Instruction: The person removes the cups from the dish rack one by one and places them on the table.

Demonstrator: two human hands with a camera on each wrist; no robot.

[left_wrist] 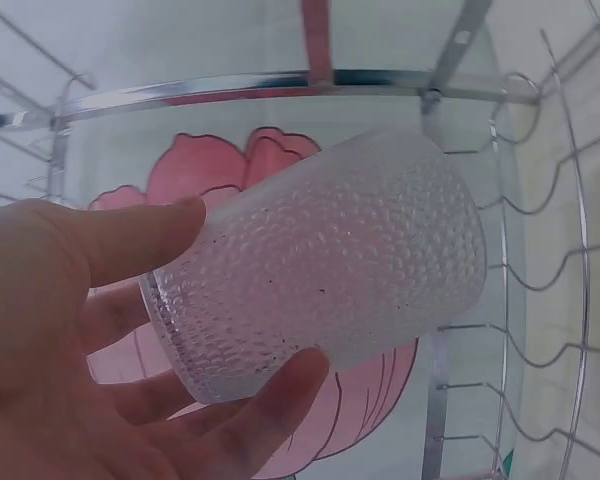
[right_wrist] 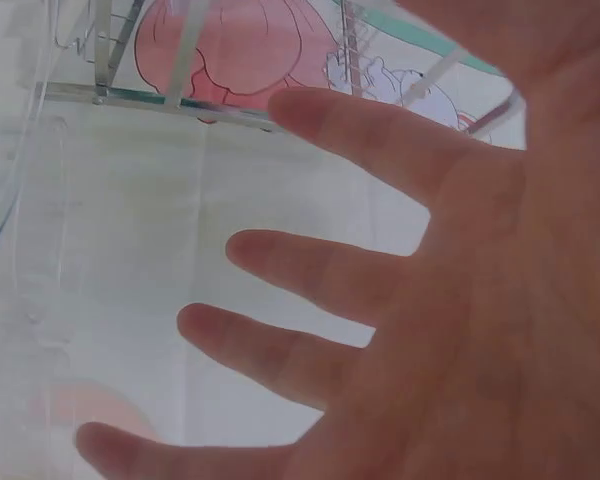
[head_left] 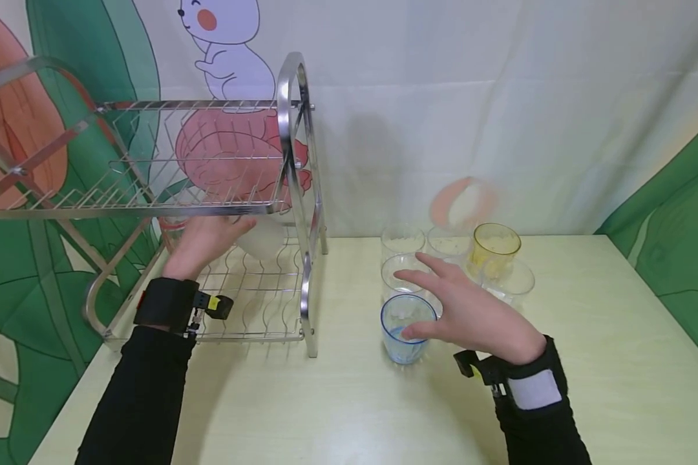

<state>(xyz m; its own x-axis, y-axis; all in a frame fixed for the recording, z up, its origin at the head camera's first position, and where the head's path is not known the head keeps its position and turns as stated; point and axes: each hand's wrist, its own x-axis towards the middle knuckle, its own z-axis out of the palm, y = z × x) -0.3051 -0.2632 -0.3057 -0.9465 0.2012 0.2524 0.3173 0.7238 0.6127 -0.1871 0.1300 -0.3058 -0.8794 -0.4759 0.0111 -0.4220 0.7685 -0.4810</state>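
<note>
My left hand (head_left: pixel 203 240) reaches in under the upper shelf of the metal dish rack. It grips a clear drinking glass (left_wrist: pixel 325 270) with a pebbled surface, thumb on one side and fingers on the other near one end. The glass is tilted on its side above the lower shelf's wires. Out over the table, my right hand (head_left: pixel 471 310) is spread with its fingers apart and holds nothing. Just beside it stands a blue-tinted glass (head_left: pixel 404 349), its rim partly overlapped by the thumb. Whether the thumb touches it I cannot tell.
The two-tier dish rack (head_left: pixel 221 210) stands on the left of the pale table (head_left: pixel 355 413). Behind my right hand are several clear glasses and a yellow glass (head_left: pixel 496 240). A printed curtain (head_left: pixel 395 129) hangs along the table's back edge.
</note>
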